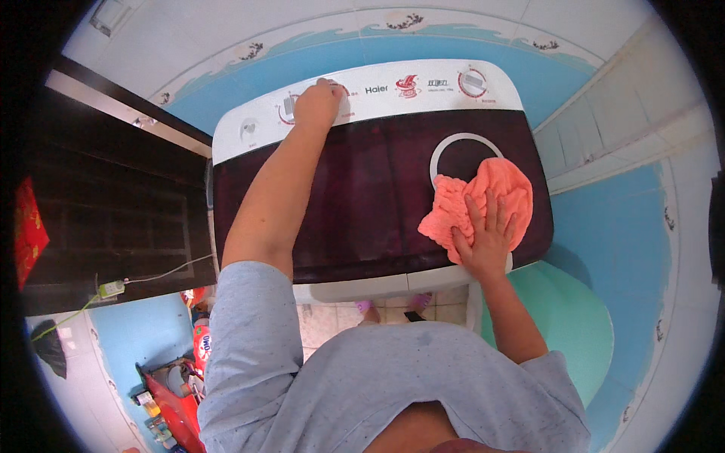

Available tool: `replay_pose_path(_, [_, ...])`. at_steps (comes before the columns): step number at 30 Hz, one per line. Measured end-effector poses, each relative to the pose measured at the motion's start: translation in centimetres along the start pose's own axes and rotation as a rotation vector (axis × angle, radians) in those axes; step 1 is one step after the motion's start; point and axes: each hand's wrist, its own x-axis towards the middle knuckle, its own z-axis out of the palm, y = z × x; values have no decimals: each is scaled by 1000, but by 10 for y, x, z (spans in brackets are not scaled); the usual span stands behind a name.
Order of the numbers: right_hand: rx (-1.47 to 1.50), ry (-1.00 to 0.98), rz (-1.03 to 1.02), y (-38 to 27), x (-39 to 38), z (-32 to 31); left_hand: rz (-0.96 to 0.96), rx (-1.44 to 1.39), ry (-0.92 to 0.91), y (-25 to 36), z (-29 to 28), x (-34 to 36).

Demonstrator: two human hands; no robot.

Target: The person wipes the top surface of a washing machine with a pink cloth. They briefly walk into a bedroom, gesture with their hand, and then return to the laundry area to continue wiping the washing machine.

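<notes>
Clear room is lying before you across the middle of the dark lid (364, 198); your left forearm (276, 198) is blocking nine o'clock, the coral cloth (496, 181) three, the tiled wall (427, 48) twelve.

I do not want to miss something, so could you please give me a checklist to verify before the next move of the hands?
1. Left hand at the white control panel: ok, it rests over a control there.
2. Setting of that control: cannot tell, the hand covers most of it.
3. Right hand on the coral cloth: ok, fingers spread over it.
4. Dark top of the washing machine shut: ok, no raised lid shows.
5. Right-end dial uncovered: ok.
6. Washing machine powered: cannot tell.
</notes>
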Motion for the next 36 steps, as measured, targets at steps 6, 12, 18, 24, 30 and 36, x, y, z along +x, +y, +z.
replay_pose_path(6, [11, 33, -25, 3, -3, 5, -165, -38, -67, 1, -2, 8])
replay_pose_path(12, [40, 53, -23, 0, 0, -1, 89, -473, 12, 56, -26, -128])
replay_pose_path(18, [9, 5, 32, 3, -7, 0, 527, -448, -347, 119, 2, -305])
replay_pose_path(24, [-186, 177, 27, 40, 33, 15, 667, -261, -362, 124, 5, -314])
replay_pose_path(30, [-60, 70, 78, 15, 149, 37, 697, -190, -324, 127, 5, -319])
replay_pose_path(36, [82, -69, -544, -42, 145, 59, 691, -149, -343, 127, 10, -319])
